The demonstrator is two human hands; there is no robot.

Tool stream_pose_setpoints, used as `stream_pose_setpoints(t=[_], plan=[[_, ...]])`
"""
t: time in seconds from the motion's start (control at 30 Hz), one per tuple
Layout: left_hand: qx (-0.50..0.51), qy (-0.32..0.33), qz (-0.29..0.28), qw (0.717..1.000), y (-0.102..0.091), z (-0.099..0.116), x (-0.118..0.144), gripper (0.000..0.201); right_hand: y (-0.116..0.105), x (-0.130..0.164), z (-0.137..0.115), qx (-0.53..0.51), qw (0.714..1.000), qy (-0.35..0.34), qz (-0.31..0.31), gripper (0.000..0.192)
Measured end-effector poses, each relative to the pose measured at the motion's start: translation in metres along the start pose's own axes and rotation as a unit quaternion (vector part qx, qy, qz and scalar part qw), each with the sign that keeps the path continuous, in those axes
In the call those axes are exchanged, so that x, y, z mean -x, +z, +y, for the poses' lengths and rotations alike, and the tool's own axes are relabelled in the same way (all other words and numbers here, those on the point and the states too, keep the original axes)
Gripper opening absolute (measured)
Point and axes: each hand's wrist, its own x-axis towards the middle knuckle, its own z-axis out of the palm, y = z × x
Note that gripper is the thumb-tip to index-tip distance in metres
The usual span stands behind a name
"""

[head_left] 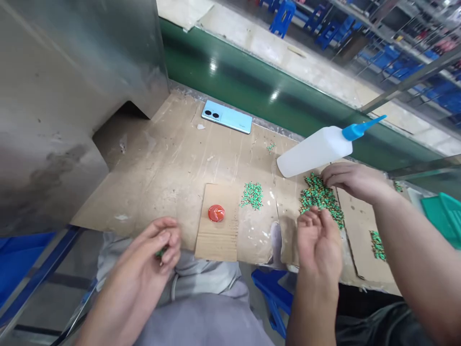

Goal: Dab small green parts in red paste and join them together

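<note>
My left hand is curled closed left of the cardboard piece, with a few small green pieces showing between its fingers. On that cardboard piece lies a round red blob with a glossy top. My right hand is turned palm up at the near edge of a large pile of small green and gold pieces. Its fingers are bent together, and whatever they pinch is too small to make out. Between my hands sits a smaller heap of green pieces.
A co-worker's hand reaches into the large pile from the right. A white bottle with blue nozzle stands behind the pile. A light blue phone lies at the back. Metal housing is left; a green basket is right.
</note>
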Motion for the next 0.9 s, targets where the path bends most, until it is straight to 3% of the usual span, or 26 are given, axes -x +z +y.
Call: stream_pose_setpoints(t=[0.13, 0.27, 0.4, 0.6, 0.73, 0.9], plan=[[0.044, 0.001, 0.088, 0.995, 0.002, 0.014, 0.003, 0.030, -0.033, -0.010, 0.006, 0.023, 0.996, -0.003, 0.083, 0.009], [0.051, 0.015, 0.115, 0.992, 0.003, 0.012, 0.010, 0.032, -0.031, 0.022, 0.007, 0.083, 0.992, -0.031, 0.094, 0.011], [0.069, 0.022, 0.081, 0.994, -0.011, -0.003, 0.012, 0.028, -0.014, 0.052, 0.008, 0.191, 0.979, -0.068, -0.002, 0.011], [0.091, 0.025, 0.028, 0.995, -0.026, -0.016, 0.026, 0.024, -0.003, 0.063, 0.011, 0.327, 0.922, -0.151, -0.144, 0.012], [0.070, 0.046, 0.033, 0.996, -0.027, -0.019, 0.039, 0.025, -0.009, 0.043, 0.019, 0.406, 0.870, -0.199, -0.197, 0.025], [0.074, 0.018, 0.022, 0.997, -0.040, -0.021, 0.035, 0.021, -0.019, -0.021, 0.034, 0.538, 0.791, -0.199, -0.212, 0.041]])
